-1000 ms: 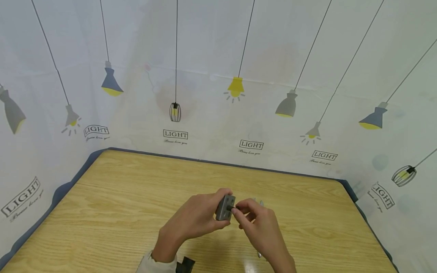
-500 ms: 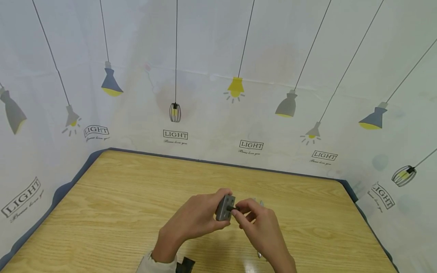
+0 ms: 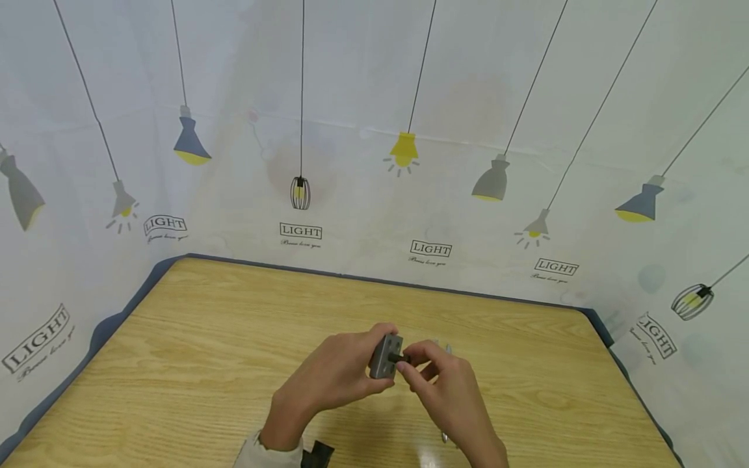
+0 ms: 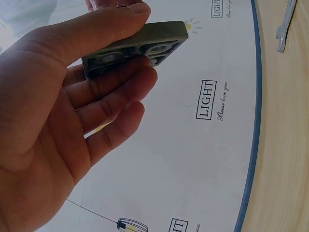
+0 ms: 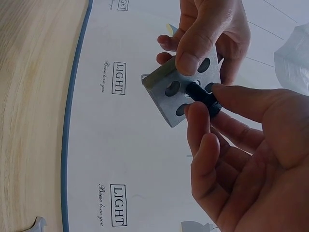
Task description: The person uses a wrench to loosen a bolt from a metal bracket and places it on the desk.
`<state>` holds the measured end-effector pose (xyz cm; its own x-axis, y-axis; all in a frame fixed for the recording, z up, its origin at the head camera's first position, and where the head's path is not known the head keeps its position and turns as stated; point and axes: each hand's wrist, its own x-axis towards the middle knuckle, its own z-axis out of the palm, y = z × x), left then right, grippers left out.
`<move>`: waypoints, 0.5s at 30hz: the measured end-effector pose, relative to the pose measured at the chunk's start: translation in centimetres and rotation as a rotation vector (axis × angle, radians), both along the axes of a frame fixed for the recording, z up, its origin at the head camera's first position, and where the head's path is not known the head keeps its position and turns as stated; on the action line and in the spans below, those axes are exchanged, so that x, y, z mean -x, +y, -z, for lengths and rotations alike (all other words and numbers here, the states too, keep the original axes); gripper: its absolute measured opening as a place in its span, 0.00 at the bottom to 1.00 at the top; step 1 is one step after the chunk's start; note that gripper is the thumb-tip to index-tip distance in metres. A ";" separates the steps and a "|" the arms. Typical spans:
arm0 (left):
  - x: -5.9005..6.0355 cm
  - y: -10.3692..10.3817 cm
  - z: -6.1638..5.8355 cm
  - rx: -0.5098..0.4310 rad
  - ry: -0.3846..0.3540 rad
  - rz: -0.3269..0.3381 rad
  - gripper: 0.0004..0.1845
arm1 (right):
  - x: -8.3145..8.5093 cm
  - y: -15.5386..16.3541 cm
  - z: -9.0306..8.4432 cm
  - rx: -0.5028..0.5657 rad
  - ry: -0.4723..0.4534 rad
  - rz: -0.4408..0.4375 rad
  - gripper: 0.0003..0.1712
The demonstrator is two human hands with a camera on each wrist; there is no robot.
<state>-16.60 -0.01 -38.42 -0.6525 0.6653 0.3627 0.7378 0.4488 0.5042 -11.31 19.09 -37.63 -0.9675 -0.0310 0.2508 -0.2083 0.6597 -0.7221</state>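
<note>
My left hand [image 3: 328,367] grips a grey metal block [image 3: 383,357] by its edges, thumb on one side and fingers on the other. Several round holes pierce the block's face, as the right wrist view shows. A black bolt [image 5: 203,96] with a threaded shank stands in the middle hole, its thick head pointing away from the block. Thumb and forefinger of my right hand [image 3: 447,383] pinch the bolt near its head. In the left wrist view, the recessed back of the block [image 4: 140,48] faces my left fingers, and the bolt is hidden.
On the wooden table [image 3: 234,312], a silver wrench [image 4: 286,26] lies beyond my right hand, which covers much of it in the head view. Beside the left sleeve [image 3: 269,452] is a black object [image 3: 318,454]. A lamp-printed white curtain [image 3: 351,162] surrounds the table.
A little more of the bolt's shank shows between the block and my right fingertips, which have shifted slightly. The left hand and block stay in place.
</note>
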 end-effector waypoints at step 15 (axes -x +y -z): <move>0.0 0.0 0.0 0.000 -0.002 -0.003 0.29 | 0.0 -0.1 0.0 -0.035 0.018 0.006 0.07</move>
